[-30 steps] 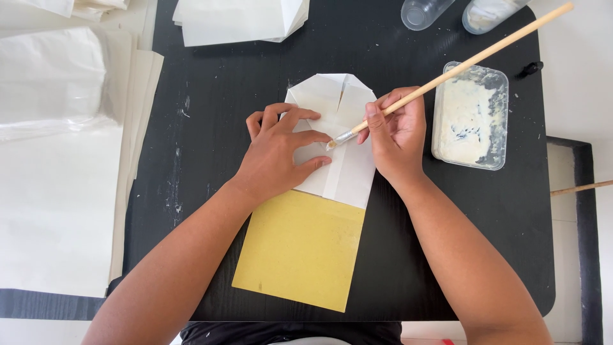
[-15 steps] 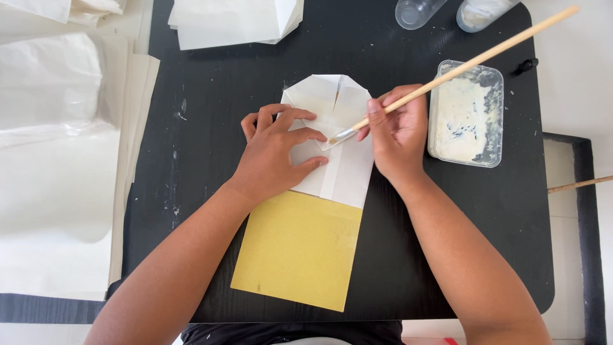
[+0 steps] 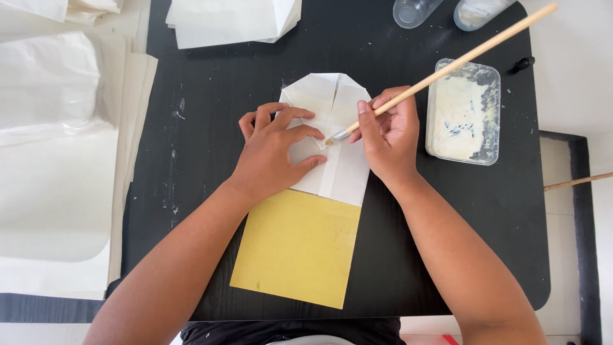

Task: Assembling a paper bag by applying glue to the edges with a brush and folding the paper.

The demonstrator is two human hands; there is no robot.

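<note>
The tabletop (image 3: 211, 115) is black with pale smears. At its middle lies white folded paper (image 3: 332, 105) over a mustard-yellow sheet (image 3: 297, 249). The brush (image 3: 447, 67) handle is light tan; the clear tray (image 3: 463, 112) right of the paper holds cream-white paste.

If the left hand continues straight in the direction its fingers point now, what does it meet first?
Probably the bristle tip of the wooden brush held by the right hand. The left hand lies flat on the white folded paper, fingers pointing right; height is unclear.

Clear plastic tub (image 3: 463, 112), right of table.
</note>
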